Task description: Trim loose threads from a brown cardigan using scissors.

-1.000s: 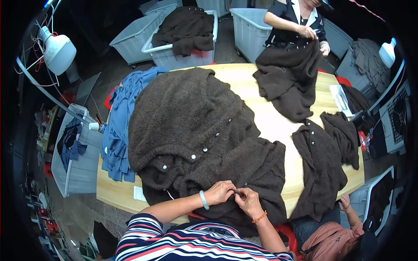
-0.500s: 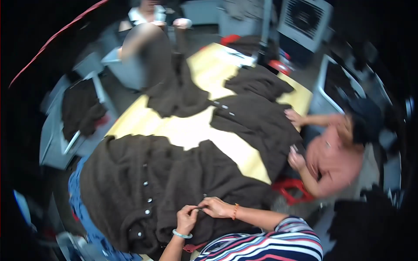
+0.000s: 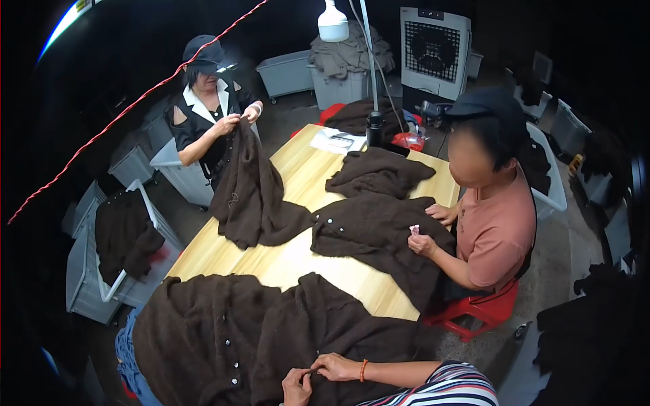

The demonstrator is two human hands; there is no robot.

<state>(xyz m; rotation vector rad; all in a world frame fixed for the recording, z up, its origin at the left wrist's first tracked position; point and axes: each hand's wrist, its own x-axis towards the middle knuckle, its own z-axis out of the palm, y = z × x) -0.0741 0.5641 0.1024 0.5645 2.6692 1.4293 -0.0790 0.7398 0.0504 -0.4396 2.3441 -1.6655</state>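
A dark brown knitted cardigan (image 3: pixel 183 338) with a row of shiny buttons (image 3: pixel 235 365) lies spread over the near side of the table. My left hand (image 3: pixel 296 388) is closed in a pinch at its fabric near the lower edge of the view. Right beside it, my right hand (image 3: pixel 336 367) also pinches the cardigan, fingertips almost touching those of the left. A narrow bit of dark fabric shows between the two hands. Anything smaller in the fingers cannot be made out.
Across the light wooden table (image 3: pixel 284 267), a standing person (image 3: pixel 203 101) holds up a brown garment (image 3: pixel 247 183). At right, a seated person (image 3: pixel 497 223) holds a small pale item (image 3: pixel 414 230) over another garment (image 3: pixel 372 227). Grey bins (image 3: pixel 139 223), a lamp pole (image 3: pixel 369 74) and a red stool (image 3: pixel 474 314) surround us.
My view has tilted upward, so the table and my hands sit lower in the picture. Both hands keep their pinch on the cardigan. Blur has cleared.
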